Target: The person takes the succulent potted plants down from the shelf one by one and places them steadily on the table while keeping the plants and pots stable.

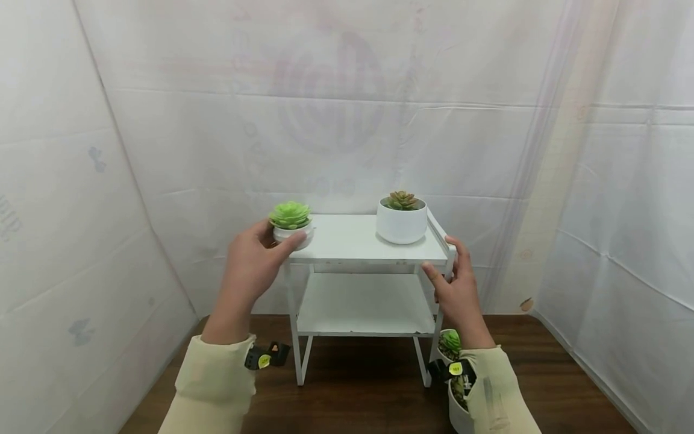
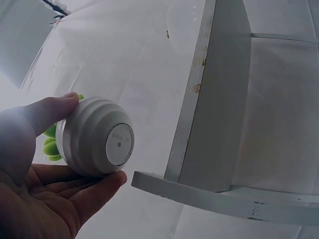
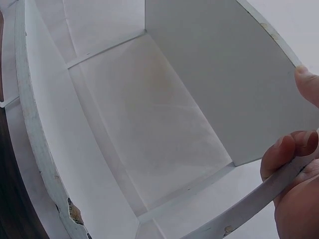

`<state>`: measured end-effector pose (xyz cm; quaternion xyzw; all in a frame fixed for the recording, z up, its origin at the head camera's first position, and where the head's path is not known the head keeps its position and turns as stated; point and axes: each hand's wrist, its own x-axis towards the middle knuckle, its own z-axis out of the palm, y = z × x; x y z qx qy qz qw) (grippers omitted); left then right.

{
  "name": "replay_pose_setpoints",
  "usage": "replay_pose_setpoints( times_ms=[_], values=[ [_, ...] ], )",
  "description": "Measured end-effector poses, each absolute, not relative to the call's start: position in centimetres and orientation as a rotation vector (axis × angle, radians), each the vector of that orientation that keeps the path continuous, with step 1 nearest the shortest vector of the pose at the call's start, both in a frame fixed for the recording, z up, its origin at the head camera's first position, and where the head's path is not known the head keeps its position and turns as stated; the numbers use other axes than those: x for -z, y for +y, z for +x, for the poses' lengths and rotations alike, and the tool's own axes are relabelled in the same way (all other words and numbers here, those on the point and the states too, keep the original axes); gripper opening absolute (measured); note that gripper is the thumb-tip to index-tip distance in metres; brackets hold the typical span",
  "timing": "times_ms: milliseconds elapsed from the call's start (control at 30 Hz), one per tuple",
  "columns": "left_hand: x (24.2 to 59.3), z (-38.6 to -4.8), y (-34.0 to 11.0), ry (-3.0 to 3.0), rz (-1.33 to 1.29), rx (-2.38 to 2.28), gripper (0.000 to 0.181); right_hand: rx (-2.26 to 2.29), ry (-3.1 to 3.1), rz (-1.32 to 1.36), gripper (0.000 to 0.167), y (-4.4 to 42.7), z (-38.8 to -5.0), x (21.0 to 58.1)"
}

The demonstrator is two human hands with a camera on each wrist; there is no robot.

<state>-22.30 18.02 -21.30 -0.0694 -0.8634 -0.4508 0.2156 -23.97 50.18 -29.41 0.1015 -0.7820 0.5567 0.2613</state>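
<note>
My left hand [image 1: 250,256] holds a small potted succulent [image 1: 291,224], bright green in a white ribbed pot, by the top left corner of a white two-tier shelf [image 1: 374,304]. In the left wrist view the thumb and fingers pinch the pot [image 2: 97,137], its round base showing, apart from the shelf's frame. My right hand [image 1: 458,289] grips the shelf's upper right corner, thumb at the front edge. The right wrist view shows curled fingers [image 3: 279,154] around the frame bar. A larger white pot with a brownish succulent [image 1: 402,226] stands on the top tier's right side.
Beside the shelf's right leg, partly hidden by my right wrist, are a green potted succulent [image 1: 449,342] and another white pot [image 1: 459,416] on the dark wooden table [image 1: 358,404]. White sheeting [image 1: 336,120] encloses the back and sides. The lower tier [image 1: 365,301] holds nothing visible.
</note>
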Motion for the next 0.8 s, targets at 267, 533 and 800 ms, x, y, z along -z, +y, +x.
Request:
replay_pose_setpoints(
  times_ms=[267, 533, 800],
  values=[
    [21.7, -21.9, 17.6, -2.385, -0.175, 1.252, 0.079, -1.559, -2.106, 0.266, 0.067, 50.4, -23.9, 29.4],
    [22.1, -21.3, 17.4, -2.375, -0.185, 1.221, 0.074, -1.551, -2.101, 0.262, 0.066, 50.4, -23.8, 29.4],
    [22.3, -20.5, 17.1, -2.374, -0.180, 1.228, 0.076, -1.541, -2.103, 0.262, 0.066, 50.5, -23.9, 29.5]
  ],
)
